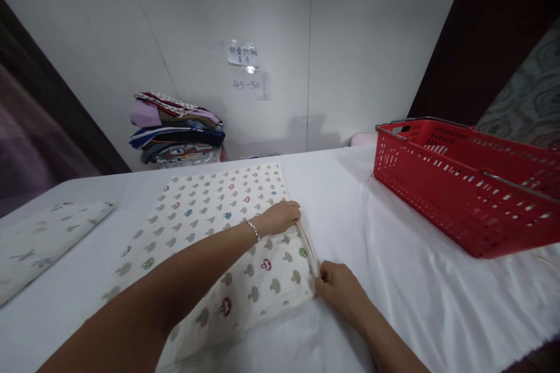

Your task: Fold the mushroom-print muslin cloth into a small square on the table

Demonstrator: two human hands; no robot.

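Observation:
A white cloth (205, 210) printed with grey, red, blue and green mushrooms lies spread over the white-covered table. Its right edge shows several layers, lifted slightly between my two hands. My left hand (280, 218), with a bracelet at the wrist, reaches across the cloth and has its fingers closed on that edge farther up. Nearer to me, my right hand (336, 283) pinches the same edge at its lower right corner. My left forearm covers part of the print.
On the right stands a red plastic basket (437, 198) with metal handles. Another patterned white cloth (48, 239) lies folded at the left. Behind the table rises a stack of folded fabrics (177, 128), against a wall with paper signs (249, 85). The white tablecloth (394, 291) is wrinkled.

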